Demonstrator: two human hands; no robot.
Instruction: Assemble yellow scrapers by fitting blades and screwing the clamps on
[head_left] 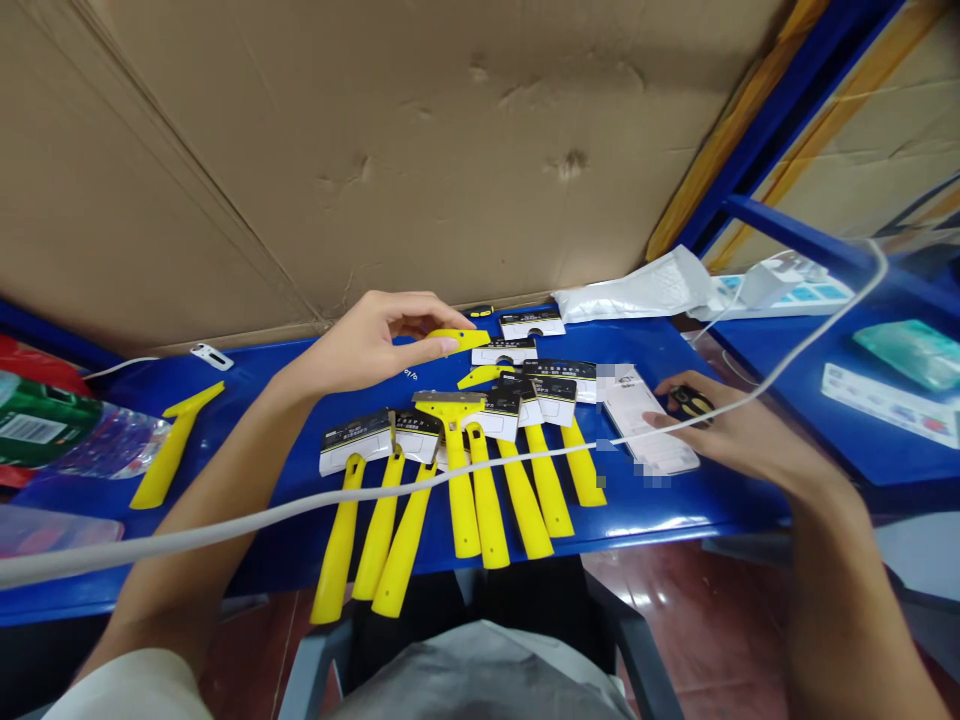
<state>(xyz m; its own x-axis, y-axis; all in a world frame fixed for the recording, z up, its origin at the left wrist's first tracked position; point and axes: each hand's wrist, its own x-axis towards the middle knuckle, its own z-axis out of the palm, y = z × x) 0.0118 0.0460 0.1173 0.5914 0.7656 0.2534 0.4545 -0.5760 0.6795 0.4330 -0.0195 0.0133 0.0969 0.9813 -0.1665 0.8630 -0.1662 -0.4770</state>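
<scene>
My left hand pinches a flat yellow plastic piece with a small hole, above the far middle of the table. My right hand is closed round a small black-and-yellow tool, beside a pale phone; its exact kind is hard to make out. Several yellow-handled scrapers lie in a fan before me, most with black-and-white card sleeves at their heads. One scraper shows a bare metal edge. A curved yellow piece lies just below my left hand.
A white cable crosses the view in front. At left are a scraper and a plastic bottle. A silver padded bag and a power strip lie at the back right. Cardboard walls the rear.
</scene>
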